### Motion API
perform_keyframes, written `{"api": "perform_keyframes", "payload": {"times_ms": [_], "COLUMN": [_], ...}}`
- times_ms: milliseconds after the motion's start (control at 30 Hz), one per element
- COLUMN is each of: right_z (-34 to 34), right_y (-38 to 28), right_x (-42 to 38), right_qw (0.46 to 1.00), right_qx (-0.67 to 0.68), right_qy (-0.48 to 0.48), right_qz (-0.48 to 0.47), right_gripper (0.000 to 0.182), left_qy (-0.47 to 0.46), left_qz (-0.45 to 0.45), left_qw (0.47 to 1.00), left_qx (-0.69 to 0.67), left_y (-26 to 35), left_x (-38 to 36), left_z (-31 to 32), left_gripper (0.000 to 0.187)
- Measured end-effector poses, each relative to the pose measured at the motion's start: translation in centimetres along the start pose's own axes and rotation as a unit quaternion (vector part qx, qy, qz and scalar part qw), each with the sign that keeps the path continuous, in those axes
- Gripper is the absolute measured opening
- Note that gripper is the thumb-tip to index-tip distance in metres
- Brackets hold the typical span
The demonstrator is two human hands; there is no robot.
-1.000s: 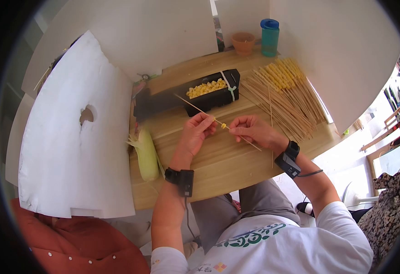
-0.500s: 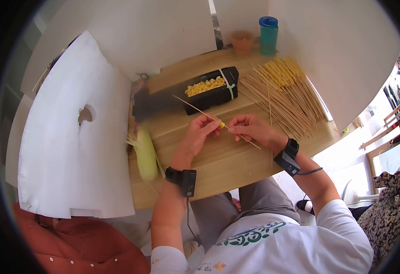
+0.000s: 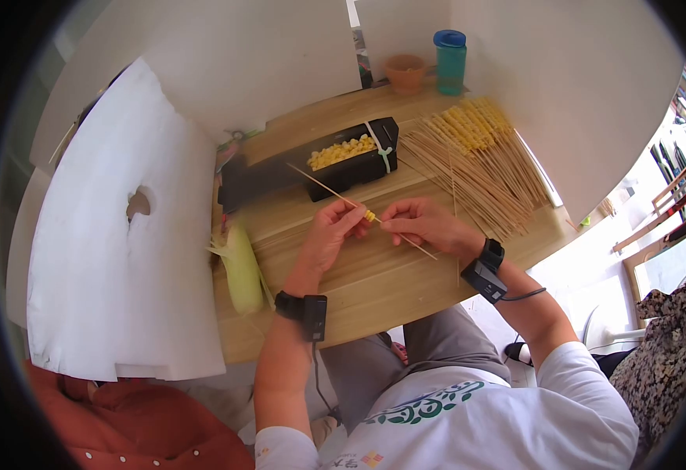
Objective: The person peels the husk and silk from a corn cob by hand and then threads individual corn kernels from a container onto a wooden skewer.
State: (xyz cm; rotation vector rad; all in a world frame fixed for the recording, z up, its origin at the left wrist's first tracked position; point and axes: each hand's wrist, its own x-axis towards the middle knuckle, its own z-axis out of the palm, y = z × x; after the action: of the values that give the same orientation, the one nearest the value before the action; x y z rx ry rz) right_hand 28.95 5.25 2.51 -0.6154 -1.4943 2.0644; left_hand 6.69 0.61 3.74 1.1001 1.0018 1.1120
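A thin wooden skewer (image 3: 319,183) runs slantwise through both hands, its far end pointing toward the black box. Some yellow corn kernels (image 3: 370,215) are threaded on it between the hands. My left hand (image 3: 333,232) is closed in a pinch at the kernels, thumb and fingertips against them. Just to the right, my right hand (image 3: 423,222) pinches the skewer, whose near end sticks out below it. Beyond the hands lies the black box (image 3: 355,182) with loose corn kernels (image 3: 341,152) in it, bound by a pale tie at its right end.
Many bare skewers (image 3: 488,192) lie at the right, beside corn-threaded skewers (image 3: 468,125). An ear of corn (image 3: 243,274) in its husk is at the left. A terracotta pot (image 3: 406,74) and a blue bottle (image 3: 450,64) stand behind. White panels (image 3: 84,258) flank the table (image 3: 351,301).
The whole view has shifted slightly, so the scene sits a little farther left. Both hands keep their pinch on the skewer, and the kernels between them show more clearly.
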Motion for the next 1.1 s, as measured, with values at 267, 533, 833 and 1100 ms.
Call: {"api": "perform_keyframes", "payload": {"times_ms": [267, 533, 833, 1100], "right_z": [-0.05, -0.25, -0.29, -0.39], "right_y": [0.37, 0.58, 0.57, 0.74], "right_x": [0.16, 0.19, 0.11, 0.27], "right_qw": [1.000, 0.999, 0.999, 0.999], "right_qx": [-0.002, 0.017, 0.013, 0.017], "right_qy": [0.001, -0.029, -0.041, -0.041], "right_qz": [-0.008, -0.013, -0.021, -0.020], "right_gripper": [0.018, 0.014, 0.014, 0.013], "left_qy": [0.013, 0.010, -0.004, -0.006], "left_qz": [-0.006, -0.007, -0.004, -0.003], "left_qw": [1.000, 1.000, 1.000, 1.000], "left_qx": [0.016, 0.008, -0.016, -0.025], "left_y": [0.11, 0.00, -0.04, -0.09], "left_x": [-0.30, -0.12, -0.14, -0.10], "left_z": [0.11, 0.08, -0.03, -0.01], "left_gripper": [0.018, 0.017, 0.018, 0.018]}}
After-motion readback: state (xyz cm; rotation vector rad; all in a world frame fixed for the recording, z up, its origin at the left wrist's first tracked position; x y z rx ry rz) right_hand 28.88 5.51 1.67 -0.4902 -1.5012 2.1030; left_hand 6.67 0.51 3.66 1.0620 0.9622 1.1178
